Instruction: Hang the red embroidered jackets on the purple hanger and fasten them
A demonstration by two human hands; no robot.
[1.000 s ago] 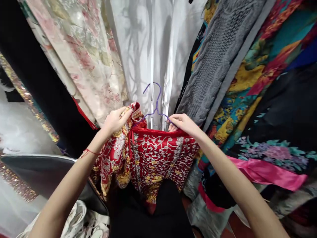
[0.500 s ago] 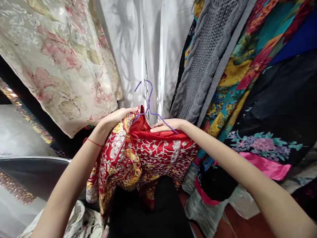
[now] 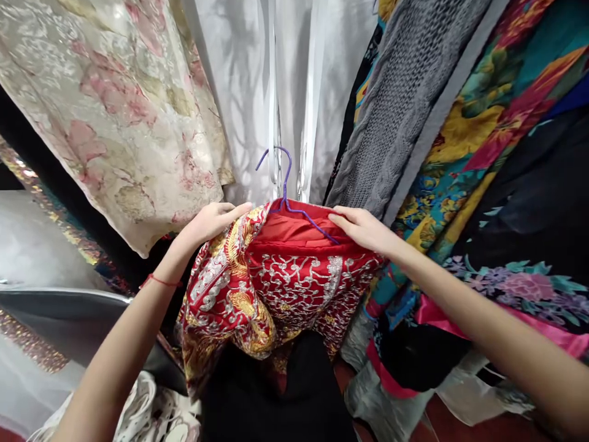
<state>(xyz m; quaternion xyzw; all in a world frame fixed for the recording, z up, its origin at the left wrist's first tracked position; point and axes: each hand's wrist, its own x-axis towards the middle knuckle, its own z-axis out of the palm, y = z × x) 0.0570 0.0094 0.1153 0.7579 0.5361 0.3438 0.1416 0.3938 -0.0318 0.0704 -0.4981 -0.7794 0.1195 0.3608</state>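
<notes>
A red embroidered jacket (image 3: 294, 276) with silver and gold patterns lies across my lap, its red lining showing at the neck. The purple hanger (image 3: 286, 178) has its hook standing above the neckline; one arm of it slopes across the lining, while the other runs under the left shoulder. My left hand (image 3: 218, 221) is closed on the jacket's left shoulder, thumb along the edge. With my right hand (image 3: 361, 230) I pinch the opposite side of the neckline between thumb and fingers. The undersides of both hands are hidden.
A cream floral garment (image 3: 147, 123) hangs at the left. On the right hang a grey cable-knit piece (image 3: 396, 110), a colourful floral cloth (image 3: 473, 135) and a black embroidered garment (image 3: 543, 227). White straps (image 3: 308, 110) dangle before a white curtain.
My right hand has come out of the neck opening and moved right to the neckline's edge. The lining is now spread wider, and the back collar shows behind the hanger.
</notes>
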